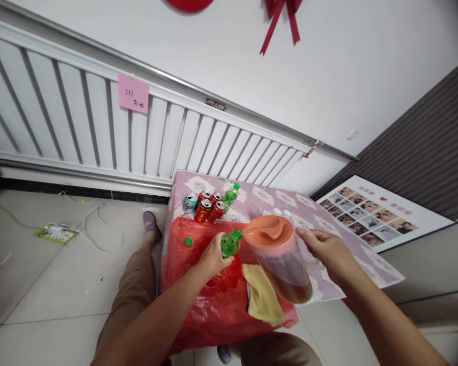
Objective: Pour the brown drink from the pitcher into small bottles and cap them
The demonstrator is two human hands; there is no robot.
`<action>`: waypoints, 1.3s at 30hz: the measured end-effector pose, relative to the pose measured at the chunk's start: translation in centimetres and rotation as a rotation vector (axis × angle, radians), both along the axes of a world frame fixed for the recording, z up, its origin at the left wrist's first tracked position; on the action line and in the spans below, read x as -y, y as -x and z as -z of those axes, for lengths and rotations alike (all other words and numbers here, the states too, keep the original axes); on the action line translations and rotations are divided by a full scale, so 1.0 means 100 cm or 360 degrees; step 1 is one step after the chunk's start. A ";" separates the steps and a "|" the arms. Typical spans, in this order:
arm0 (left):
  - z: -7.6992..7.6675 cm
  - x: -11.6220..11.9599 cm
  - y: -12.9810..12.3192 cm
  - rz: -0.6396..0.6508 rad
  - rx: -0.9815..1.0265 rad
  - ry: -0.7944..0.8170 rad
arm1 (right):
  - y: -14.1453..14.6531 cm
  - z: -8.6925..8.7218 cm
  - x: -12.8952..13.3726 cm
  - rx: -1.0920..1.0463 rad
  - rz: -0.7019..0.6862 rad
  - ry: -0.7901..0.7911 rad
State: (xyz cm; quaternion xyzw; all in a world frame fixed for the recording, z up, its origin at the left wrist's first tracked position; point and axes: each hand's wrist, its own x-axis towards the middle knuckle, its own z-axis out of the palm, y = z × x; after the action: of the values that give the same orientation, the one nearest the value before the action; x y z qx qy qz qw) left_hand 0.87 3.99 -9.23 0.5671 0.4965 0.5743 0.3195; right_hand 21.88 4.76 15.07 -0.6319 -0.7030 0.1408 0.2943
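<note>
My left hand [213, 256] is closed around a green plastic bottle [229, 245], whose open mouth points up and to the right. On the red plastic sheet [198, 320] to its left lies a green bottle cap [189, 241]. My right hand [330, 251] grips the side of a clear pitcher [290, 269] with an orange lid; its handle is hidden from view. Brownish liquid sits in the pitcher's lower part. The pitcher leans, its lid near the bottle's mouth. A yellow cloth [263, 297] lies below and partly behind the pitcher.
Several drink cans [204, 209] and another green bottle [231, 197] stand at the table's back left. A patterned cloth covers the table [263, 195]. Behind runs a white radiator [198, 140]; a photo board [385, 211] leans at right. A power strip [55, 234] with cables lies on the floor.
</note>
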 end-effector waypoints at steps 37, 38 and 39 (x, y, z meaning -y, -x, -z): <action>0.009 -0.004 -0.003 -0.0004 -0.0022 0.0029 | 0.020 -0.020 -0.002 0.0376 -0.0037 -0.0032; 0.008 -0.004 -0.002 0.0002 -0.0006 0.0025 | 0.020 -0.021 -0.003 0.0392 -0.0049 -0.0037; 0.008 -0.004 -0.002 0.0009 0.0011 0.0021 | 0.020 -0.021 -0.003 0.0414 -0.0060 -0.0045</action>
State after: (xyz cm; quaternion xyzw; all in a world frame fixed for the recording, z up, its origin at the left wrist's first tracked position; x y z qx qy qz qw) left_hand 1.09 4.36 -10.04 0.5643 0.4975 0.5723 0.3265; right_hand 19.85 5.10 17.15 -0.6273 -0.7489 0.0531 0.2071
